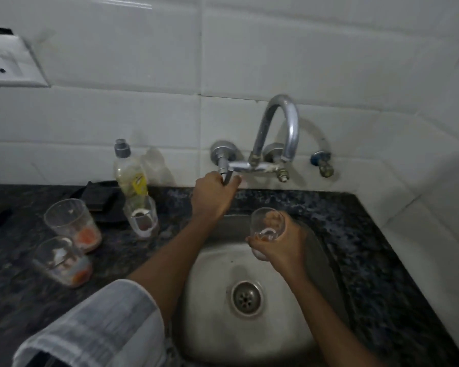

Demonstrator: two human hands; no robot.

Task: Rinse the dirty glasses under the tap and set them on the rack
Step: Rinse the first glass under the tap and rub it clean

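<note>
My right hand [281,247] grips a clear glass [266,223] with orange residue, tilted over the steel sink [212,308] below the curved tap spout [281,123]. Fingers of my left hand [212,197] curl round the tap's left handle [227,176] at the wall. No water stream is visible. On the dark counter at the left stand three more dirty glasses: one with orange residue [73,225], one nearer me [62,262], and one by the soap bottle [142,218]. No rack is in view.
A dish soap bottle [129,170] stands behind the glasses, with a dark sponge [98,197] beside it. A small blue valve [322,161] sticks out of the white tiled wall, right of the tap. A wall socket [8,64] sits at the upper left. The drain [247,296] lies at the sink's centre.
</note>
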